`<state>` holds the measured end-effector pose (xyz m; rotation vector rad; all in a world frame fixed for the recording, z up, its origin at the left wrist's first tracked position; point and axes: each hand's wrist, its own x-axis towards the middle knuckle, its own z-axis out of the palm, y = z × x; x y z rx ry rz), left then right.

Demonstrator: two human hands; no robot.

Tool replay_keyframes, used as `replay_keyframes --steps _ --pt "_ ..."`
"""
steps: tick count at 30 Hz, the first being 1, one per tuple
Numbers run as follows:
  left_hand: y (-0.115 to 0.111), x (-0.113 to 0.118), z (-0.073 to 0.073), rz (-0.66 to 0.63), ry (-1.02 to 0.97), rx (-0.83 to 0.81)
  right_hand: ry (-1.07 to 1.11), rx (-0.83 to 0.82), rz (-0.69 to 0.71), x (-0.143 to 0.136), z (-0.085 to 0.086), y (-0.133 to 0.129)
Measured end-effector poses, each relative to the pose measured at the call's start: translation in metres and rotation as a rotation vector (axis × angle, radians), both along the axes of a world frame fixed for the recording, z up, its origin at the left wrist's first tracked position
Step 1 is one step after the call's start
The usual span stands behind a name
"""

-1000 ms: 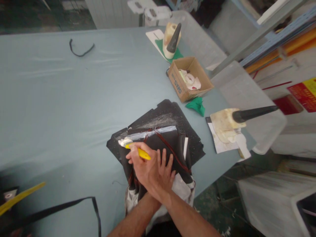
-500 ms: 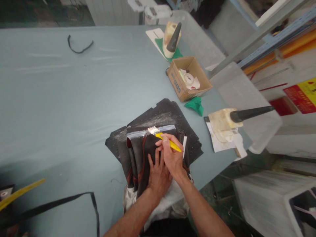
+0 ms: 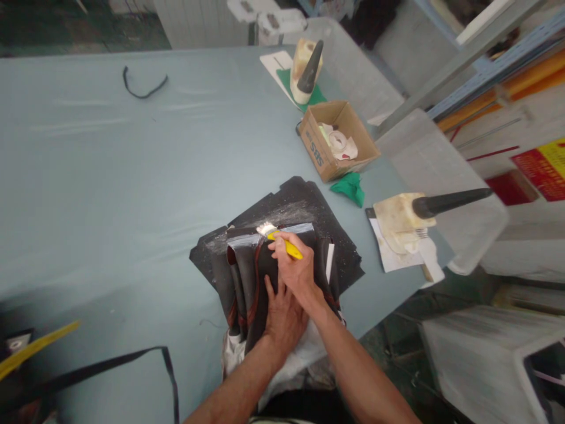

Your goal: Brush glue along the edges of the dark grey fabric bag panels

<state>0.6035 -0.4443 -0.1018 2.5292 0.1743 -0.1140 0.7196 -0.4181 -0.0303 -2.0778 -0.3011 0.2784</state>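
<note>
My right hand [image 3: 295,259] is closed on a paintbrush [image 3: 289,247] with a yellow handle. Its bristles, coated in something white, touch the upper edge of a dark, folded piece with reddish-brown trim [image 3: 247,271]. A whitish wet-looking band [image 3: 242,240] runs along that edge. My left hand [image 3: 282,315] lies flat on the piece with fingers spread, partly covered by my right hand. Beneath the piece is a black sheet [image 3: 300,197] smeared with white. Pale fabric [image 3: 233,347] shows at the piece's near end.
To the right stand a cardboard box [image 3: 320,156] with a tape roll inside, a green scrap [image 3: 351,187] and a stained whitish container with a black spout [image 3: 397,218]. A similar container [image 3: 302,65] stands farther back. Dark strips [image 3: 145,94] lie on the grey-green table [image 3: 110,176].
My right hand and the paintbrush have moved left along the coated edge. My left hand has stayed in place on the folded piece.
</note>
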Motion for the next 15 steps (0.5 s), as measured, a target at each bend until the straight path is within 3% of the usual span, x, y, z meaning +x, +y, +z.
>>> replay_keyframes --steps 3,5,8,15 --pt "0.001 -0.001 -0.002 -0.058 0.011 0.062 0.019 0.067 -0.034 0.003 0.01 -0.003" --pt "-0.001 -0.001 -0.002 -0.041 0.023 0.075 0.044 0.056 0.02 -0.001 0.014 -0.005" --pt "-0.002 0.0 -0.002 -0.036 0.033 0.088 0.069 -0.012 0.074 -0.005 0.008 -0.006" --pt "0.0 -0.001 -0.004 -0.037 0.029 0.064 0.191 0.154 -0.177 -0.001 -0.008 0.012"
